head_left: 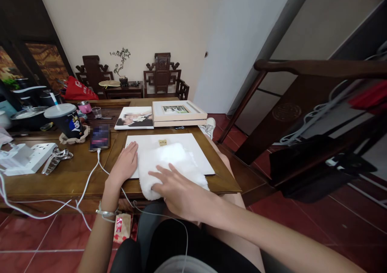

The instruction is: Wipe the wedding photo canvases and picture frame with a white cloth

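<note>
Red floor tiles (pixel 305 220) run around a brown wooden table (pixel 224 182), with a pale wall (pixel 157 19) and two carved chairs (pixel 162 73) beyond its far side. A large wooden chair back (pixel 272 116) rises to the right, well apart from the table's right edge. A white board (pixel 198 146) lies flat near the front right corner; a strip of bare wood shows between its right side and the table edge, and a narrower one between its far edge and the stacked frames (pixel 178 118) and picture panel (pixel 136 120). A white fluffy cloth (pixel 173 154) covers the board's middle and near side, its lower left part reaching slightly past the table's front edge. Just above the cloth is a small tan patch (pixel 162 142) on the board.

The left hand (pixel 125 162) lies flat over the board's left edge, its fingers nearly together. The right hand (pixel 173 186) rests on the cloth with its fingers spread apart; whether they pinch any fabric, I cannot tell. Left of the left hand, wood shows as far as the phone (pixel 99 137), whose white cable (pixel 87 182) crosses the front edge and also runs below the left forearm
</note>
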Action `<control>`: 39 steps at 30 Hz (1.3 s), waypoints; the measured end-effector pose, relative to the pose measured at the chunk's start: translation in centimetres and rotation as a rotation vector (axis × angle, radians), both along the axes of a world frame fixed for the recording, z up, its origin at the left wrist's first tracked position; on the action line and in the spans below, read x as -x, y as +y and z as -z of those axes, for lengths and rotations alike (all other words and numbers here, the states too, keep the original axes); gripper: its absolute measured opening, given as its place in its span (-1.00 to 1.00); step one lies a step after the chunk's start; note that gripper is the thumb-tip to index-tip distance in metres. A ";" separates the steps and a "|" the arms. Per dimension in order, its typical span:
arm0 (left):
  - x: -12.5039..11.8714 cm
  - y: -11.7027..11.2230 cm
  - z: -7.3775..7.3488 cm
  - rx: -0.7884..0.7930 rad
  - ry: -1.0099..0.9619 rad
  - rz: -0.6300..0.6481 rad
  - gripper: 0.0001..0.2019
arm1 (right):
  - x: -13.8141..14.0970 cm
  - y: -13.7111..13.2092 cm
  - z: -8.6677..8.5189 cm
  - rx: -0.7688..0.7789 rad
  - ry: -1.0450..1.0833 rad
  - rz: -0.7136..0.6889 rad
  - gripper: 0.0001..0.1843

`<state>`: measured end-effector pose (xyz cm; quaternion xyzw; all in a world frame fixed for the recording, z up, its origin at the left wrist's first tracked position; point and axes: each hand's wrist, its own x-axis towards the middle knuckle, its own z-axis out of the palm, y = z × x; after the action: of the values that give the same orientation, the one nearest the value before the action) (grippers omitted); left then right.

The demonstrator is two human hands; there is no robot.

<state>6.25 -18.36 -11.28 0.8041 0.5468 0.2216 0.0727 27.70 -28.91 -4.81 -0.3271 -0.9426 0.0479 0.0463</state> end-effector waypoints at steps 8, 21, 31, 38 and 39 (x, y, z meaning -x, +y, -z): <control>0.0 0.0 -0.1 0.022 -0.014 -0.004 -0.48 | 3.2 8.1 0.4 -0.057 -0.073 0.166 -0.48; 0.1 0.1 0.1 0.003 -0.040 0.005 -0.49 | 2.7 4.2 1.8 -0.172 -0.115 0.116 -0.54; -0.1 0.0 0.2 -0.003 -0.024 0.004 -0.50 | 0.2 3.8 0.4 -0.019 0.053 0.108 -0.56; -0.2 -0.1 -0.2 -0.055 -0.117 0.003 -0.50 | 3.2 10.1 1.1 -0.097 -0.024 0.337 -0.52; -0.2 -0.2 -0.6 -0.083 -0.155 0.007 -0.50 | 3.8 10.3 1.2 -0.101 -0.032 0.352 -0.51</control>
<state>6.50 -18.56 -10.72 0.7888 0.5269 0.3055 0.0823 23.85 -18.57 -6.03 -0.4848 -0.8728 -0.0136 0.0554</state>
